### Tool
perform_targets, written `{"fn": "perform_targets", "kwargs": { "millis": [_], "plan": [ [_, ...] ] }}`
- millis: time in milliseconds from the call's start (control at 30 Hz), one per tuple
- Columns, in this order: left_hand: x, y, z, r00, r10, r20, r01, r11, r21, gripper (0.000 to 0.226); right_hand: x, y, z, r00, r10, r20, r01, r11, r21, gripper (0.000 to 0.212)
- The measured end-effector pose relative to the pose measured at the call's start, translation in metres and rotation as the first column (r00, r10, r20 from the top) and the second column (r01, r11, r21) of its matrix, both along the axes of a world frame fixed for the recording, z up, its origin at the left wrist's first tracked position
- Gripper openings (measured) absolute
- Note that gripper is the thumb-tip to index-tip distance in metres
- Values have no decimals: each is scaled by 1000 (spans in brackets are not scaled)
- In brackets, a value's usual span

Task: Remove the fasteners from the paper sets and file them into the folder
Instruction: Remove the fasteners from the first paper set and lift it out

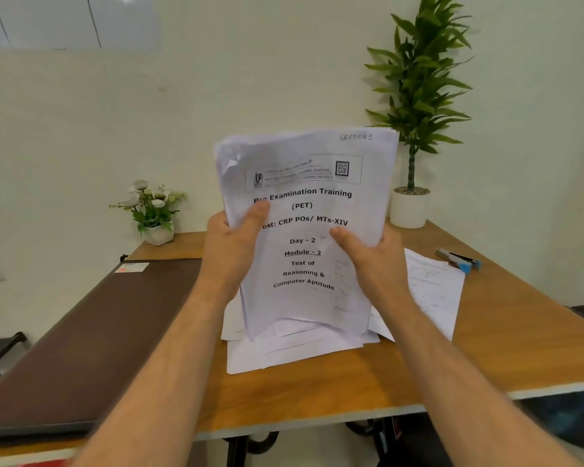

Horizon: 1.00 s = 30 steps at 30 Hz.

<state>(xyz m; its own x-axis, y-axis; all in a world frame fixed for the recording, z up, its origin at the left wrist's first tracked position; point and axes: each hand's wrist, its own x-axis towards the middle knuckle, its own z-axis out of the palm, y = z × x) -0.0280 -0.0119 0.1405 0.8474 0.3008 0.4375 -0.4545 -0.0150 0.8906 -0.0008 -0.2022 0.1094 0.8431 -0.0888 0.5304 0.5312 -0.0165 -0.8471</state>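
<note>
I hold a thick paper set [307,183] upright above the desk, its cover page headed "Pre Examination Training" facing me. My left hand [233,244] grips its left edge with the thumb on the front. My right hand [371,257] grips its right edge, thumb also on the front. The set's top left corner is creased; no fastener shows there clearly. A closed dark brown folder [91,332] lies flat on the left half of the desk. More loose sheets [284,355] lie in a pile on the desk under the held set.
A blue and grey stapler [459,259] rests at the right, beside a printed sheet [435,291]. A small flower pot [155,214] and a tall potted plant [415,129] stand against the back wall. The wooden desk [351,392] ends near me; chairs flank it.
</note>
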Motion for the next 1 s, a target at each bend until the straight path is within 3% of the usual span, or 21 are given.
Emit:
{"fn": "perform_targets", "kwargs": {
  "millis": [167,333,500,633,867,1000],
  "plan": [
    [-6,-5,-24,990,-73,-120,73,997,-3,52,1,-3,-16,994,-50,-95,36,989,-143,17],
    [-3,-5,-14,997,-50,-51,49,999,-15,42,3,-8,-8,999,-34,-38,29,993,-111,17],
    [-4,-8,-30,995,-2,-103,8,998,64,26,2,-11,-19,989,-26,-148,4,989,-151,13],
    [3,-3,-12,997,-40,-73,45,997,61,20,3,-19,7,993,32,-109,-43,994,-104,3],
    [21,4,-37,933,-191,-304,188,981,-39,22,13,-46,26,882,269,-388,-322,944,-76,26],
    [28,-1,-78,861,-286,-421,282,957,-74,29,44,-52,19,899,126,-420,-164,985,-56,21]
  ]
}}
